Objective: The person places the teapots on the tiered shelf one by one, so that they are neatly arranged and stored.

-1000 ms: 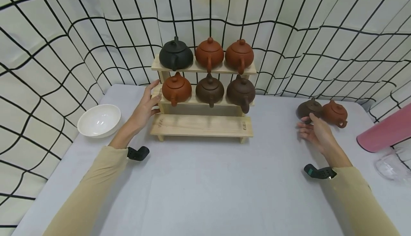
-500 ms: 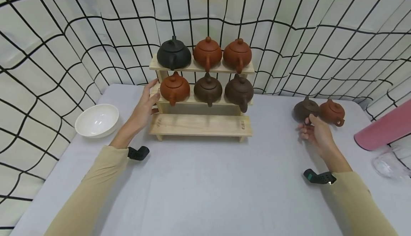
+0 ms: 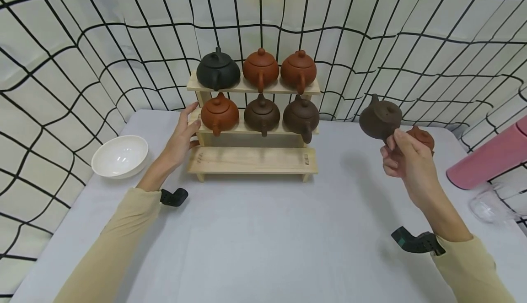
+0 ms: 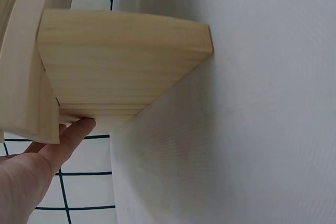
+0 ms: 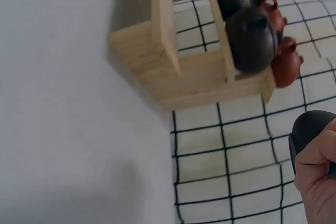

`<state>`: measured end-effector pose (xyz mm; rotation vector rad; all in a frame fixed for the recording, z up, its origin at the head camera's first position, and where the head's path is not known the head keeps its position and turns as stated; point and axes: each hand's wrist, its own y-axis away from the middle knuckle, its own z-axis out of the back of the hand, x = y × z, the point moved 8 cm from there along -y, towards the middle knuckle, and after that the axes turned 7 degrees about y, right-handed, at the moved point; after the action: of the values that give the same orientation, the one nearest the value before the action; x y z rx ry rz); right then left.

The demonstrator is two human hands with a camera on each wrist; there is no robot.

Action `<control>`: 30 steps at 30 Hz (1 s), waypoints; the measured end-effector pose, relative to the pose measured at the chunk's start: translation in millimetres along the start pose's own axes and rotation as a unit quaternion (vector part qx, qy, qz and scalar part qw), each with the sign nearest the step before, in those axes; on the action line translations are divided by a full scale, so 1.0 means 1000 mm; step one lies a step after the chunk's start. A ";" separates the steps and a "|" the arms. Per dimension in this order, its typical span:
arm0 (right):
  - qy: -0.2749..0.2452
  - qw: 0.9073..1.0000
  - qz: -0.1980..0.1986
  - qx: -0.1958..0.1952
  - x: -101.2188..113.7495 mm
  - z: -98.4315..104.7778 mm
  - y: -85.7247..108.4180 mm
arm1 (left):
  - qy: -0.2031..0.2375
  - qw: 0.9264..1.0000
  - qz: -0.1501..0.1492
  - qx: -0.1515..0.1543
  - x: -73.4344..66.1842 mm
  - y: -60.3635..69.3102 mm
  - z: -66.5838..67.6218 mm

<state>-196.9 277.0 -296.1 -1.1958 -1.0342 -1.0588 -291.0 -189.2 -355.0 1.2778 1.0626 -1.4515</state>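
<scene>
My right hand (image 3: 411, 163) pinches a dark brown teapot (image 3: 379, 119) by its handle and holds it above the table, tilted. In the right wrist view the same teapot (image 5: 310, 127) shows only in part at the edge. My left hand (image 3: 178, 140) rests its fingers against the left end of a three-tier wooden rack (image 3: 255, 161); the left wrist view shows fingertips (image 4: 86, 124) touching the wood. On the top tier stand a black teapot (image 3: 218, 70) and two reddish ones. The middle tier bears an orange-brown teapot (image 3: 219, 113) and two dark brown ones.
A reddish teapot (image 3: 423, 137) stands on the table behind the right hand, partly hidden. Farther right are a pink cylinder (image 3: 486, 156) and a clear glass (image 3: 492, 204). A white bowl (image 3: 120, 156) sits at the left. Black grid netting (image 3: 259, 28) encloses the table.
The right hand has taken hold of the dark brown teapot and lifted it off the table, beside the reddish one. The left hand stays at the rack; the head view has shifted slightly.
</scene>
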 end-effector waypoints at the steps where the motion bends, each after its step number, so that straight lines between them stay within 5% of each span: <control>1: 0.003 1.000 0.013 0.008 0.009 -0.008 0.001 | -0.003 1.000 0.000 0.000 0.000 0.000 0.000; 6: 0.006 0.997 0.038 0.069 0.044 -0.050 0.008 | -0.012 1.000 0.002 -0.001 -0.001 0.001 0.000; 12: -0.013 0.985 0.004 0.173 0.056 -0.106 0.008 | -0.014 1.000 -0.002 -0.006 -0.004 0.001 0.001; 24: 0.012 0.954 -0.099 0.282 -0.004 -0.204 0.014 | -0.012 1.000 -0.002 -0.006 -0.004 0.002 0.002; 30: 0.026 0.954 -0.120 0.275 -0.029 -0.223 0.005 | -0.008 1.000 -0.003 -0.003 -0.002 0.002 0.002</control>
<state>-186.2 57.1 -344.0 -0.5979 -1.3461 -0.8942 -289.5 -191.2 -352.5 1.2575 1.0604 -1.4604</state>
